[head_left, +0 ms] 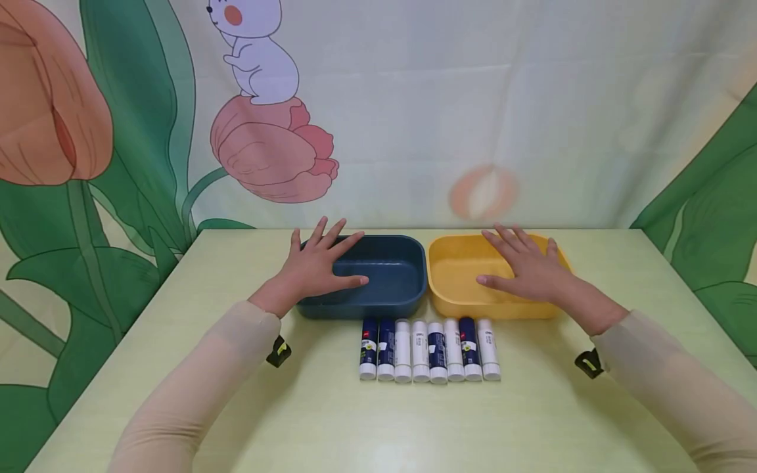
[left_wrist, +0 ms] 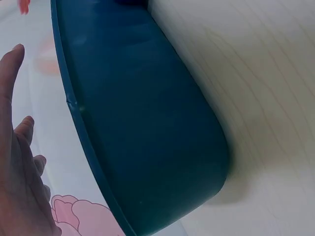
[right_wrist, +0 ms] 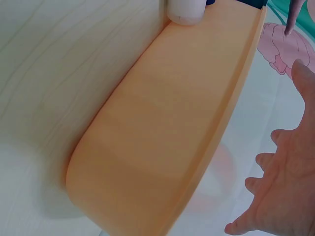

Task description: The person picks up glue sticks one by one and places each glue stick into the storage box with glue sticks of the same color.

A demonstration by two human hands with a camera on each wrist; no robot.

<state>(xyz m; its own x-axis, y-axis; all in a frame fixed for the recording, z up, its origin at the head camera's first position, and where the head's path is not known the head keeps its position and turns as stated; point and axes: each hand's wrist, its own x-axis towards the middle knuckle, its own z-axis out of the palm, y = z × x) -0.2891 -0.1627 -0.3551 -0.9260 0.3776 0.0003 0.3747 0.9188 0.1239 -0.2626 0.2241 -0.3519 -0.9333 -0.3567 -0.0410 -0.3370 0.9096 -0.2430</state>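
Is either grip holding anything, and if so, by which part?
Nothing is held: the left grip is spread over the blue bin, the right grip over the yellow bin. The glue sticks lie untouched.

I can't read a single word, brand or number over this feed. Print does show on the row of what look like glue sticks (head_left: pixel 437 351): the leftmost navy stick (head_left: pixel 368 351) and the navy stick second from the right (head_left: pixel 470 355) each carry a small red mark (head_left: pixel 365 334), and some white sticks (head_left: pixel 420 355) bear dark characters (head_left: pixel 420 338), too tiny for me.
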